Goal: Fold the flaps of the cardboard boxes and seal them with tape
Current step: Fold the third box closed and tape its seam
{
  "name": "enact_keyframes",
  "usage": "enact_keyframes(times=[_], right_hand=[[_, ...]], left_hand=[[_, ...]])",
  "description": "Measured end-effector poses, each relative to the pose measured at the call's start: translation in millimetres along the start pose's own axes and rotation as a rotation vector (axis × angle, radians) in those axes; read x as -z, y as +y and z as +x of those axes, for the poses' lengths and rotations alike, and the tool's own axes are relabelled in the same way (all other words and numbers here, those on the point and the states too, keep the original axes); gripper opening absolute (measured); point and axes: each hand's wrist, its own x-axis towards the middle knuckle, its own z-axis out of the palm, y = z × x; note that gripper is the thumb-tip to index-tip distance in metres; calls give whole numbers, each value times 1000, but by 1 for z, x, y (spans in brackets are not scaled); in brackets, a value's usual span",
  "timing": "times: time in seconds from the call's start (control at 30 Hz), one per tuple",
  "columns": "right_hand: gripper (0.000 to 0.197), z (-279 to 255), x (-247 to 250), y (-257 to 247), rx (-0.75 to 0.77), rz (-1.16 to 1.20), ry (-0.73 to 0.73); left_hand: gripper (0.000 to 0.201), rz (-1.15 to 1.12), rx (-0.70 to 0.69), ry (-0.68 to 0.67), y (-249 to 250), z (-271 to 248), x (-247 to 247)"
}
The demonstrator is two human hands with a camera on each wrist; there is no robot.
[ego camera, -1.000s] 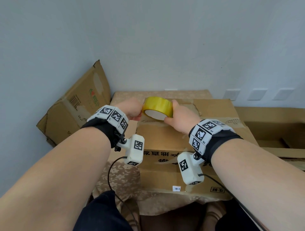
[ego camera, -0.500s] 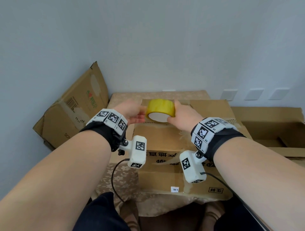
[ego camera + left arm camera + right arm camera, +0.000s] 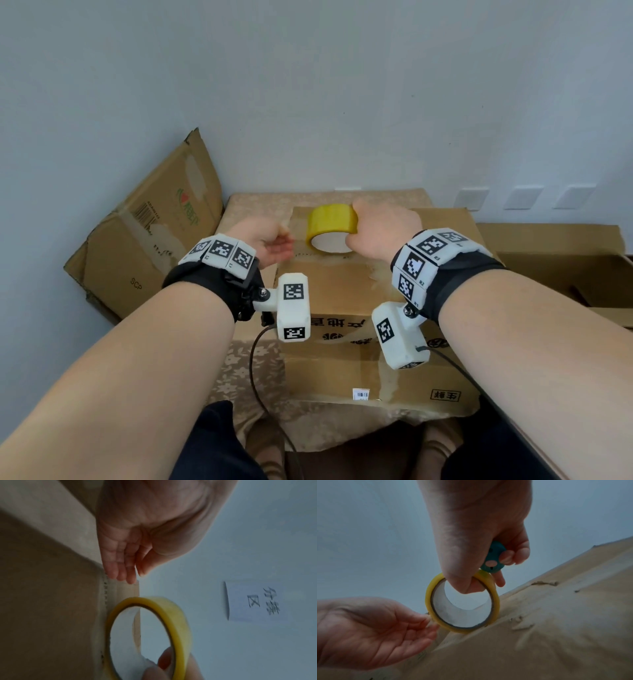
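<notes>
Tape roll (image 3: 462,604) — right wrist alone shows teal object (image 3: 493,559).

Leaning carton (image 3: 144,253) — "SCP"; closed box (image 3: 376,363) front — "生鲜"

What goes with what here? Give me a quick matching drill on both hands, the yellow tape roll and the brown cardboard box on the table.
Things:
1. left hand
2. right hand
3. yellow tape roll
4. brown cardboard box
5. small teal object

States:
A. lying closed on the patterned tablecloth
B. standing on edge on the box top
C. fingers straight, tips at the tape's free end
D. gripping the roll by its rim
E. tucked under curled fingers

Pairs: 1-C, 2-D, 3-B, 4-A, 5-E
</notes>
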Motion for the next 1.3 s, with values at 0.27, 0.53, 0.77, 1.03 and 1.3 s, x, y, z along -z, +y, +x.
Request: enact_keyframes(times=[0.27,0.53,0.77,1.03,1.3], right_hand=[[17,10,-13,-1,-90,263,1],[56,10,-31,-3,-103,421,-59],[16,5,-1,6,-61,72,99],[13,5,20,-7,-49,-47,113],[30,4,-5,-3,-81,251,31]], left_hand=[[38,-228,80,-126,-14,-2,8],[42,-250,48,-108,-18,-3,10],[40,-263,43,-90,-15,1,19],[40,-257,65,-125,-15,-1,19],[44,-290,74,-131,-19,1,24]])
